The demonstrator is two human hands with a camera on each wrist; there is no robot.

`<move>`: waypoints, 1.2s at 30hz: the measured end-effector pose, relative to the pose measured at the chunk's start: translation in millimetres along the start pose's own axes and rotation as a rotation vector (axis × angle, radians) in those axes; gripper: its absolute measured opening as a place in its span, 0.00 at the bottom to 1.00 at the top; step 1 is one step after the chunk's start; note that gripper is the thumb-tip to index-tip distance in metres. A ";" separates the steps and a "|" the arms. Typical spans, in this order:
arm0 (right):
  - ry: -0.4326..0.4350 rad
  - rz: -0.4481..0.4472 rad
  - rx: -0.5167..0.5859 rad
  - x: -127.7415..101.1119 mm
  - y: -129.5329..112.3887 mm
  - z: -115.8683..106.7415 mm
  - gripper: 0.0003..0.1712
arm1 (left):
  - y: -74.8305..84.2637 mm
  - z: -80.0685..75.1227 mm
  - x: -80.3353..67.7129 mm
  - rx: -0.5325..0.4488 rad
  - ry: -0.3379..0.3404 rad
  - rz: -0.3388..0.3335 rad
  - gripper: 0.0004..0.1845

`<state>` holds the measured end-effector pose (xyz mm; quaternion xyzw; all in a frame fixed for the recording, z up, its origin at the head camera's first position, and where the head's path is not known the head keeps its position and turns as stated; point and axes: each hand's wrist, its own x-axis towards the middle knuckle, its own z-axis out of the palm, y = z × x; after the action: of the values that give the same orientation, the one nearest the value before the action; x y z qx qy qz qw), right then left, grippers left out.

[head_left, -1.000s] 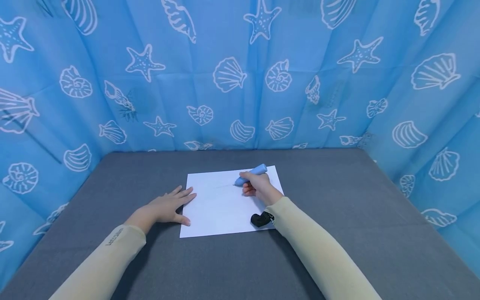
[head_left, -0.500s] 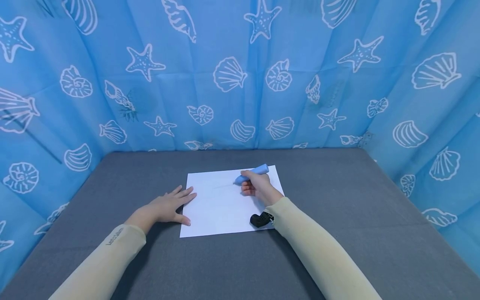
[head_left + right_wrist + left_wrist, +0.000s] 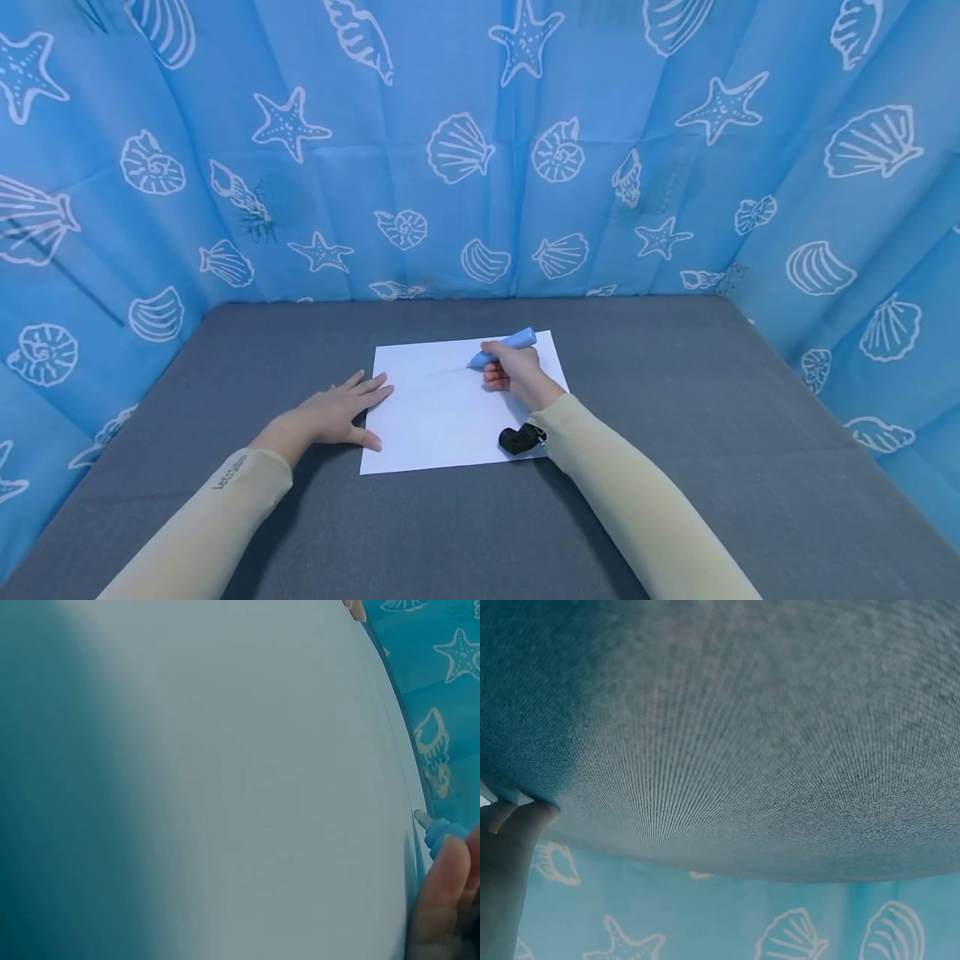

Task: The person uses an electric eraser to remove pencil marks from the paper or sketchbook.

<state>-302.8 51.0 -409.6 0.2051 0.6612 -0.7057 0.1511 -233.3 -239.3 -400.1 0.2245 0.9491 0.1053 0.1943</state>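
A sheet of paper lies mid-desk, with bare grey surface on every side and a blue shell-print curtain walling the back and both flanks. The left hand rests flat, fingers straight, on the paper's left edge. The right hand has its grip curled around a blue pen, whose tip touches the paper near the far edge.
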 end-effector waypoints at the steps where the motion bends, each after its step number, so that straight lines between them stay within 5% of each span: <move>1: 0.000 -0.002 -0.004 0.0 0.1 0.1 0.14 | -0.2 0.1 0.2 0.000 0.001 0.000 0.54; 27: -0.032 -0.004 -0.043 -2.4 -1.2 -0.4 0.15 | 1.4 -1.0 -0.5 -0.001 0.003 -0.001 0.54; 36: -0.021 0.008 0.024 -3.4 -1.7 -2.7 0.23 | 0.2 -0.2 -0.6 -0.003 0.004 0.001 0.54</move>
<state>-300.4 53.7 -406.6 0.2020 0.6501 -0.7152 0.1583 -232.8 -239.4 -399.7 0.2245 0.9492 0.1073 0.1925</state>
